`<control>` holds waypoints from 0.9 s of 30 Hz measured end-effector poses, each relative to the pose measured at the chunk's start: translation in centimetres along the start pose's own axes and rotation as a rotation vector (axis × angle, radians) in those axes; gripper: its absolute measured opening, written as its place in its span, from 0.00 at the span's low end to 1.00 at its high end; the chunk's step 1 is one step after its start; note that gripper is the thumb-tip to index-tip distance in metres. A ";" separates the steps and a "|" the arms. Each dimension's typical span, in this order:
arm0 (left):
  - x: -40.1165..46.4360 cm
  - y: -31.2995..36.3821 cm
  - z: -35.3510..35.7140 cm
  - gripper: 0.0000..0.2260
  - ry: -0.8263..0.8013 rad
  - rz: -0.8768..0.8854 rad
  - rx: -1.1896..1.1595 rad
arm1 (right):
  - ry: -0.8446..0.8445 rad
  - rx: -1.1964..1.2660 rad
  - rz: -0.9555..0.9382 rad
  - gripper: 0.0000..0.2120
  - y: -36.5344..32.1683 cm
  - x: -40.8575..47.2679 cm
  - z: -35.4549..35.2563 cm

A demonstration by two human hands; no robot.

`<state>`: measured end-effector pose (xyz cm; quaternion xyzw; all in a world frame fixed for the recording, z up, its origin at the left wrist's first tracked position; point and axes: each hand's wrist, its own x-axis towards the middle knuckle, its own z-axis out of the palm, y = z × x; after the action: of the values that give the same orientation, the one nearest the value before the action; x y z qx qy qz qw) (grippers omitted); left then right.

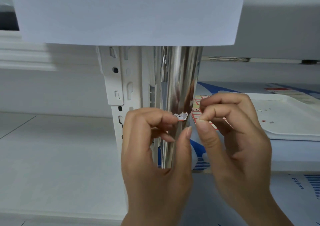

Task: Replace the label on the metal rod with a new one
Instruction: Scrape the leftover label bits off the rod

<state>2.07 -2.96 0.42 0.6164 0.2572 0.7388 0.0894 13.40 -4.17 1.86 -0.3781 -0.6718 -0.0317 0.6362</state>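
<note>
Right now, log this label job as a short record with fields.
rod: shiny metal rod, upright beside a white slotted shelf post
old label: torn remnant with ragged edges still on the rod
left hand: left hand pinches the remnant's left edge
right hand: right hand pinches a small scrap; cannot tell what it is
label sheet: red-gridded sheet behind the right hand
tray: white tray at right, with bits of torn label
stage: old label not fully off
</note>
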 end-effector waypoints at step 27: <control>-1.8 2.0 4.2 0.13 -0.207 -0.151 -0.269 | -0.032 0.127 0.126 0.06 1.4 0.6 -4.7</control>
<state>6.83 -4.38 0.31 0.6504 0.1910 0.6904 0.2525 18.16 -5.34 2.62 -0.3789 -0.6575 0.0571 0.6488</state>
